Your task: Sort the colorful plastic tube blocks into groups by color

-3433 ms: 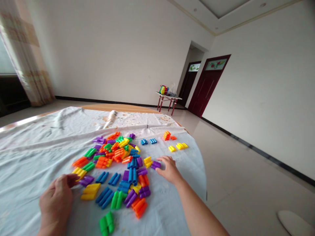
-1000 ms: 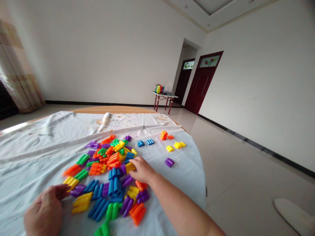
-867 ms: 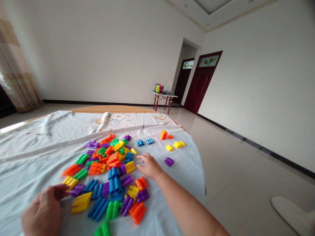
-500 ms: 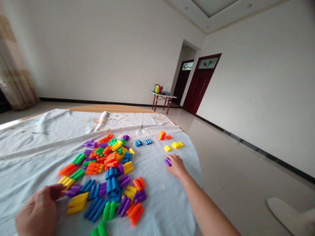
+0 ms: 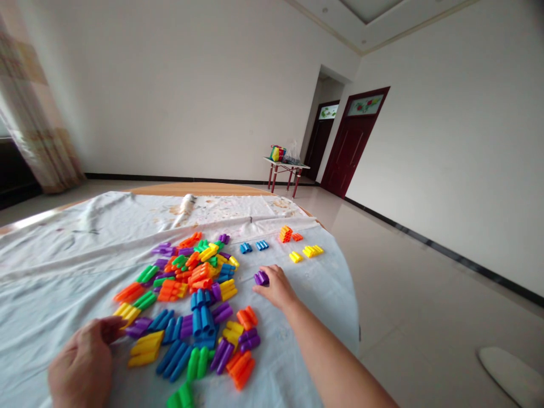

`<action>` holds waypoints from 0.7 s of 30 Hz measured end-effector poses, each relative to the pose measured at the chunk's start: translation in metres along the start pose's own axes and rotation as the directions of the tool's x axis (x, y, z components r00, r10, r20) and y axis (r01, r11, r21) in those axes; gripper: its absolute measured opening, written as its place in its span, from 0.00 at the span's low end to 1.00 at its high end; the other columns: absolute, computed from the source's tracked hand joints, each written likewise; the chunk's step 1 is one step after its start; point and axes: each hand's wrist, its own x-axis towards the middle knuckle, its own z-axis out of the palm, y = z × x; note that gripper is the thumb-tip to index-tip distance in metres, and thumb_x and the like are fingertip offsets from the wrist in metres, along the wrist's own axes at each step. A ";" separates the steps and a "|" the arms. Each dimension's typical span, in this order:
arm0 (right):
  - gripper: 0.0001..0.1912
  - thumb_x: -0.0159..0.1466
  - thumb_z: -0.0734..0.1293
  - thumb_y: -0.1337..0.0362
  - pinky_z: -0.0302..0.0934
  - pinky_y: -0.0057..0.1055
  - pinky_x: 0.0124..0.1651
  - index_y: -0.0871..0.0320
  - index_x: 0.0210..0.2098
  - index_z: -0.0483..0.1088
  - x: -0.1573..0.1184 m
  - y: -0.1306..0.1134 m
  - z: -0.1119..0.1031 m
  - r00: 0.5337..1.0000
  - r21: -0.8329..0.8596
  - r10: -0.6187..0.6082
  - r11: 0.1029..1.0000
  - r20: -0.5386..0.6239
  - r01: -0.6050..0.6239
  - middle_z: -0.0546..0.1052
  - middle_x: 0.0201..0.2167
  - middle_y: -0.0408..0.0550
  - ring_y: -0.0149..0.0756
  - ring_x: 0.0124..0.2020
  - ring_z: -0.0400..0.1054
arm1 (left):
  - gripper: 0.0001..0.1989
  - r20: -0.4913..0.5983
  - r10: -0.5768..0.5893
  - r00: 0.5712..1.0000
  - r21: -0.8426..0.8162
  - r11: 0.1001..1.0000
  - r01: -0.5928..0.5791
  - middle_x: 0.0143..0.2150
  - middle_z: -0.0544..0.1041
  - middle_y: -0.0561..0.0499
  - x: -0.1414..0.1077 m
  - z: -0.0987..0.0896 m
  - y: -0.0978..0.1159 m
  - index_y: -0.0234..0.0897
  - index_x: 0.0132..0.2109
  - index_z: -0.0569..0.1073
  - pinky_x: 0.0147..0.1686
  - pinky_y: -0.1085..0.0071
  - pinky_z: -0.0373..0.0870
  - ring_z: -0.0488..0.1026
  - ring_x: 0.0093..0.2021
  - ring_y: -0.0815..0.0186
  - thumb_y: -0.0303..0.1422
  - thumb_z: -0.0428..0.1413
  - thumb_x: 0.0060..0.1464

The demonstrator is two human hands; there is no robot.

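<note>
My right hand [image 5: 277, 286] is closed with thumb and fingertips round a small purple toy block [image 5: 261, 278] made of joined tubes, right of the pile. At the pile's lower left, my left hand [image 5: 87, 354] has its fingers curled together. Its fingertips meet the edge of the pile between a yellow block [image 5: 127, 313] and a purple block [image 5: 139, 327]; whether they grip either one is hidden. Orange, green, blue, yellow and purple tube blocks lie heaped and scattered in the pile, among them an orange block [image 5: 199, 275] and a blue block [image 5: 203, 321].
Beyond my right hand, two blue blocks [image 5: 262, 245], an orange stack [image 5: 285, 234] with a small orange piece, and yellow blocks [image 5: 313, 251] stand apart. A wrinkled pale cloth [image 5: 293, 334] covers the round table. A small side table [image 5: 287, 164] holds bags near the doors.
My right hand has moved left toward the pile with the purple block still in its fingers. My left hand stays at the pile's edge. The view has shifted slightly.
</note>
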 end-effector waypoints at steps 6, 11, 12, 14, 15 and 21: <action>0.20 0.52 0.69 0.65 0.65 0.36 0.46 0.60 0.45 0.70 -0.009 0.012 -0.004 0.999 0.086 0.022 0.996 -0.046 -0.018 0.73 0.40 0.52 0.39 0.41 0.68 | 0.14 0.037 -0.132 0.991 -0.035 0.990 0.134 0.20 0.72 0.54 -0.014 -0.006 0.033 0.38 0.25 0.73 0.29 0.69 0.63 0.69 0.27 0.64 0.38 0.46 0.46; 0.13 0.55 0.66 0.69 0.65 0.35 0.45 0.58 0.40 0.73 -0.007 0.011 0.000 0.997 0.086 -0.034 0.996 -0.063 0.039 0.74 0.35 0.50 0.38 0.39 0.68 | 0.14 0.049 -0.123 0.991 -0.127 0.984 0.128 0.21 0.72 0.54 -0.010 -0.002 0.027 0.36 0.27 0.72 0.29 0.70 0.63 0.68 0.26 0.65 0.39 0.46 0.46; 0.13 0.55 0.66 0.69 0.65 0.35 0.45 0.58 0.40 0.73 -0.006 0.011 0.001 0.996 0.084 -0.043 0.995 -0.073 0.050 0.75 0.35 0.50 0.38 0.39 0.68 | 0.14 0.051 -0.121 0.991 -0.135 0.983 0.127 0.21 0.72 0.54 -0.009 -0.001 0.024 0.36 0.27 0.72 0.29 0.70 0.64 0.68 0.26 0.65 0.39 0.47 0.47; 0.13 0.54 0.66 0.70 0.65 0.34 0.44 0.58 0.39 0.73 -0.005 0.010 0.002 0.995 0.085 -0.055 0.994 -0.084 0.063 0.75 0.35 0.50 0.38 0.39 0.68 | 0.14 0.053 -0.118 0.992 -0.149 0.981 0.125 0.22 0.73 0.53 -0.008 -0.001 0.021 0.35 0.28 0.72 0.29 0.70 0.64 0.69 0.26 0.65 0.39 0.47 0.47; 0.13 0.54 0.66 0.69 0.65 0.34 0.43 0.58 0.39 0.73 -0.005 0.010 0.003 0.994 0.094 -0.057 0.993 -0.090 0.065 0.75 0.35 0.50 0.38 0.38 0.68 | 0.14 0.055 -0.118 0.992 -0.154 0.980 0.125 0.23 0.73 0.53 -0.008 -0.001 0.020 0.35 0.28 0.72 0.30 0.69 0.64 0.69 0.26 0.65 0.39 0.47 0.47; 0.13 0.58 0.62 0.63 0.65 0.31 0.39 0.60 0.40 0.72 -0.005 0.014 -0.001 0.978 0.190 0.036 0.982 -0.203 0.004 0.76 0.36 0.51 0.33 0.30 0.68 | 0.14 0.058 -0.118 0.991 -0.161 0.979 0.126 0.23 0.73 0.51 -0.008 -0.001 0.019 0.34 0.28 0.73 0.31 0.68 0.66 0.70 0.27 0.64 0.38 0.47 0.48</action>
